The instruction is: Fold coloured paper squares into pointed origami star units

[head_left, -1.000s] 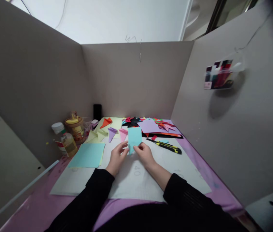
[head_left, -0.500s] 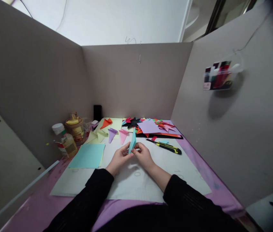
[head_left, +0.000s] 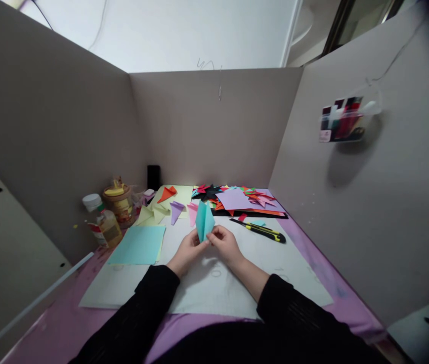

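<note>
Between my two hands, a folded piece of turquoise origami paper (head_left: 204,221) stands upright, its two halves spread apart along a middle crease. My left hand (head_left: 189,249) grips its lower left edge, and my right hand (head_left: 225,244) pinches the lower right edge with thumb and finger. Just behind it lie a pink folded paper (head_left: 192,214), partly hidden, and a purple folded paper (head_left: 176,211). Flat sheets of turquoise paper (head_left: 137,244) rest to the left of my left hand. A black and yellow utility knife (head_left: 263,231) lies to the right, beyond my right hand.
A pile of coloured folded papers (head_left: 209,193) lies at the back, with a lilac sheet (head_left: 233,199) on it. Pale yellow folded papers (head_left: 153,214) and an orange one (head_left: 167,193) sit back left. A glue bottle (head_left: 105,225) stands left. Grey partitions (head_left: 214,131) enclose the table.
The turquoise paper has gone from a narrow, nearly edge-on shape to spread halves, now covering part of the pink folded paper. My hands have stayed almost in place.
</note>
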